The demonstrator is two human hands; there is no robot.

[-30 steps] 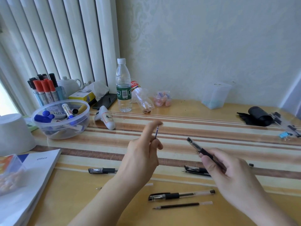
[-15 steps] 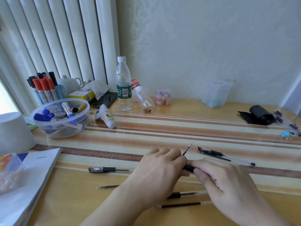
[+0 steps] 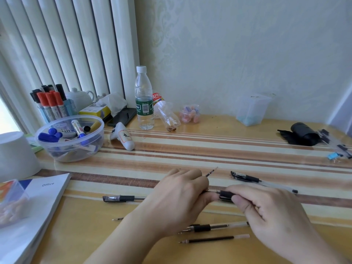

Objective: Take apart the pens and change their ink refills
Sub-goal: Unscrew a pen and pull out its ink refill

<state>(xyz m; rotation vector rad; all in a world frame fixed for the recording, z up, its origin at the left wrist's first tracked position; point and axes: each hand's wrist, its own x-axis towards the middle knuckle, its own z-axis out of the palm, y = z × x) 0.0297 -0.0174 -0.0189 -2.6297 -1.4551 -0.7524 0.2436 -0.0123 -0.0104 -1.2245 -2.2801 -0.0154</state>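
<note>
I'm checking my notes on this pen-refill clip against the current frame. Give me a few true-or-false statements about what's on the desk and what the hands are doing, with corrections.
1. Both hands hold the same black pen. True: the left hand and right hand meet on the black pen.
2. The water bottle lies on its side. False: it stands upright with its white cap on.
3. A loose refill lies on the desk near the person. True.
4. The clear bowl holds only pencils. False: it holds markers with blue caps.
5. A capped pen lies left of the left hand. True.
</note>
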